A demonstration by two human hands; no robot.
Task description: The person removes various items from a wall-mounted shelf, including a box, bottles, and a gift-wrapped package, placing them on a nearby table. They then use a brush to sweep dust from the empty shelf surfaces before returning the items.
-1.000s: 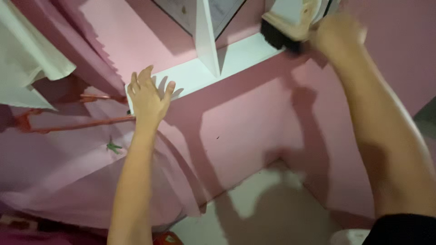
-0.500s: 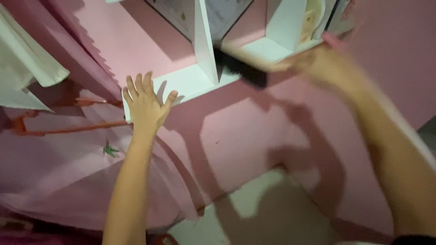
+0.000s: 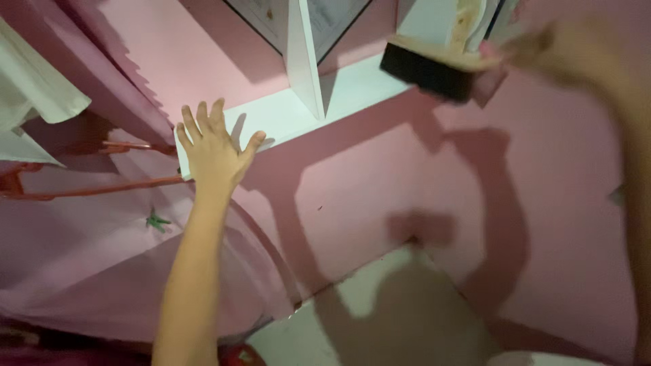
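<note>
My left hand point(image 3: 213, 150) rests flat with its fingers spread on the left end of a white shelf ledge point(image 3: 325, 102) set against a pink wall. My right hand point(image 3: 576, 51), blurred at the upper right, holds a wooden hand brush point(image 3: 430, 68) with dark bristles. The brush sits over the right part of the ledge, near a white upright divider point(image 3: 302, 54).
Pink curtains point(image 3: 102, 237) with orange-red cords point(image 3: 102, 186) hang at the left, and a pale cloth point(image 3: 34, 102) lies at the upper left. Framed sheets point(image 3: 325, 13) and thin books point(image 3: 481, 20) stand on the shelf. The pink wall point(image 3: 380, 183) meets a pale floor point(image 3: 393, 318) below.
The brush swept left along the ledge toward the divider, then came back to the right end. My left hand stayed planted on the ledge.
</note>
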